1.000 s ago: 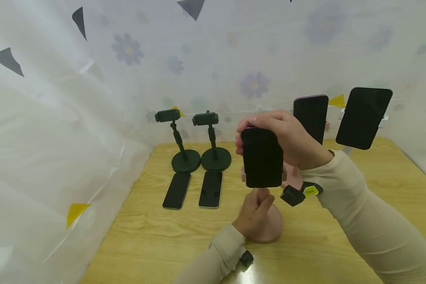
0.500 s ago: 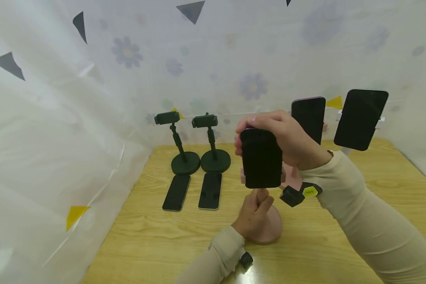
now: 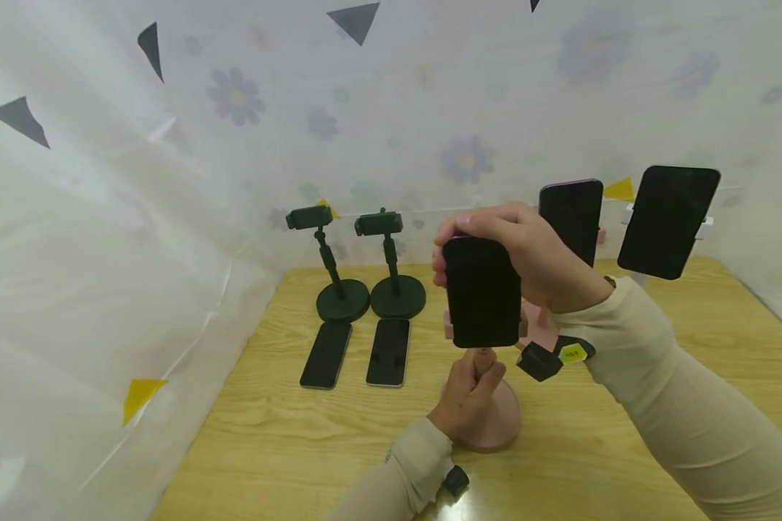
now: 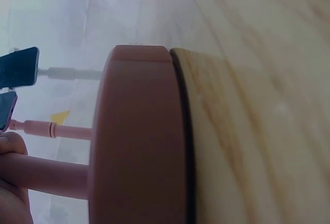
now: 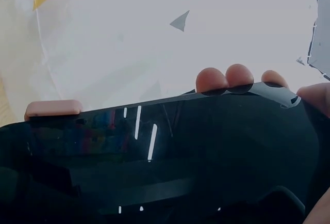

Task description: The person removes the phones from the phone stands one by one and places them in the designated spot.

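Note:
In the head view a black-screened smartphone (image 3: 483,297) stands upright in the side clamps of a pink phone stand (image 3: 492,423). My right hand (image 3: 521,250) grips the phone's upper end, its fingers wrapped behind the left edge. In the right wrist view several fingertips (image 5: 239,78) show along that edge, and a pink clamp pad (image 5: 54,108) presses the same edge farther down. Low on the stand, my left hand (image 3: 464,396) holds the pole. The left wrist view shows the pole (image 4: 51,176) between the fingers and the thick round base (image 4: 142,136) on the wooden table.
Two dark green phone stands (image 3: 342,298) rise at the back left, clamps unfilled. Two smartphones (image 3: 326,354) lie flat before them. Behind my right arm, one phone (image 3: 571,217) sits in another pink stand and a second phone (image 3: 669,221) in a white stand. A pale curtain (image 3: 391,108) hangs behind.
Both hands keep their holds on the phone and the stand's pole. Apart from a slight shift of the whole view, nothing has visibly moved.

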Demonstrator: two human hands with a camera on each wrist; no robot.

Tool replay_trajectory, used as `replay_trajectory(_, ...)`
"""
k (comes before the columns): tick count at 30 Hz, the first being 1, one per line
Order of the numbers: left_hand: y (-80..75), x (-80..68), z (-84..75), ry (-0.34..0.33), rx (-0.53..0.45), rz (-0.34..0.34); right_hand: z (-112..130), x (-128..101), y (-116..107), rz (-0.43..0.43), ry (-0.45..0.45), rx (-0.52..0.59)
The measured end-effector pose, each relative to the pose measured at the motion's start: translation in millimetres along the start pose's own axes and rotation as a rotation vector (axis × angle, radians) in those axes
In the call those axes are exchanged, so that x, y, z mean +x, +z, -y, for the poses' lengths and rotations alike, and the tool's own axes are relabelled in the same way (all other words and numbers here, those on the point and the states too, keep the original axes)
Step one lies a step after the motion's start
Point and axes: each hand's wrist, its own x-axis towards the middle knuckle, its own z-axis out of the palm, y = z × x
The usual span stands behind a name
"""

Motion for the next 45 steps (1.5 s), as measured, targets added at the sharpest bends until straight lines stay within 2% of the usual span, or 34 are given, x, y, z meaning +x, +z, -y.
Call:
replay_trajectory(2,-0.4,0.3,-3.3,0.007,-0.005,0.001,0.6,-0.1,-0.1,0.0,0.0,-0.001)
replay_trajectory(6,-5.6,1.6,-24.5,0.03,0.002,0.012,1.0,0.0,-0.1,0.0,-0.007,0.002)
replay_trajectory(9,-9.7,1.6,-40.1,0.021,0.01,0.019,0.8,0.0,-0.1,-0.001,-0.009,0.014)
replay_trajectory(12,-10.6,1.3,-43.0,0.015,0.013,0.028,1.4,-0.2,0.0,-0.005,-0.006,0.018)
replay_trajectory(14,-10.5,1.7,-41.6,0.019,0.017,0.034,2.3,-0.4,0.1,-0.009,-0.004,0.017)
replay_trajectory(22,-2.5,0.7,-6.4,0.009,0.024,0.034,3.8,0.1,0.6,-0.016,-0.005,0.012)
replay_trajectory(27,-1.4,0.3,-2.2,-0.005,0.008,0.022,5.3,0.5,0.6,-0.021,-0.001,0.019)
replay_trajectory(35,-0.1,-1.2,-0.5,0.037,-0.038,0.005,6.7,-0.9,0.1,-0.035,0.012,0.037)
replay_trajectory(45,1.7,-0.5,0.9,0.067,-0.03,-0.002,8.9,-1.0,-0.6,-0.036,0.003,0.046)
